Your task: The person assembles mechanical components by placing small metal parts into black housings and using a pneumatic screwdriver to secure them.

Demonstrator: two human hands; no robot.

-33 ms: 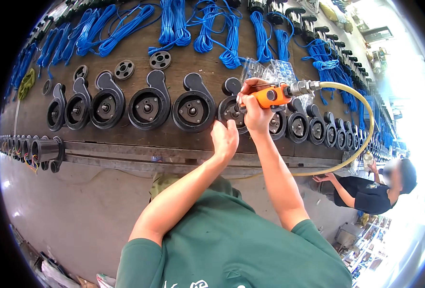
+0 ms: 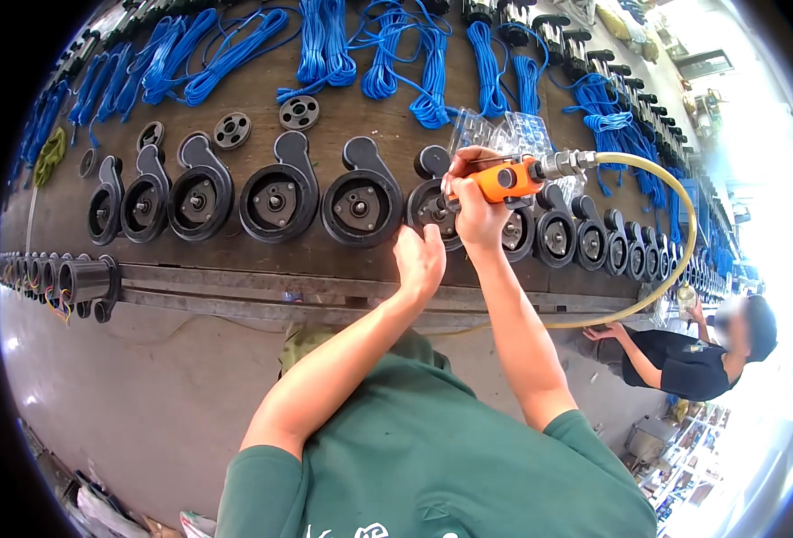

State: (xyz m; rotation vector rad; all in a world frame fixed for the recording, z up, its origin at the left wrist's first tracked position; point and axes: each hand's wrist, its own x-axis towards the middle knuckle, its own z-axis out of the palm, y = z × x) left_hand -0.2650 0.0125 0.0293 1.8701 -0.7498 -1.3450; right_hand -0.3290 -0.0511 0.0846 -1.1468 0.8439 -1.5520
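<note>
well, at the far left, dark grey cylindrical pieces with coloured wires [image 2: 82, 280] sit by the near edge of a broad, brown, flat workbench [image 2: 351, 112]. a crumpled olive-green cloth [image 2: 50, 159] lies farther back, and looped bundles of bright blue cable [image 2: 329, 45] spread along the bench's far side. from the left runs a row of round black housings with rounded side arms [image 2: 275, 195], their open faces showing metal centres; behind them lie round dark discs with holes [image 2: 299, 112].

next comes the left hand [image 2: 421, 260], its fingers bent together against the near left rim of one round black housing beneath both hands [image 2: 425, 204]; whether they grip it or merely rest there, i cannot tell. this housing stands in line with the row, partly covered by the right hand [image 2: 480, 204], which is wrapped around an orange handheld tool with a metal fitting [image 2: 511, 182]. the tool is over the housing's right side; its working end is hidden. behind it lies clear, crinkled plastic [image 2: 526, 133]. a translucent yellowish hose [image 2: 690, 211] curves from the fitting rightward and down, near a co-worker in black [image 2: 690, 363].
</note>
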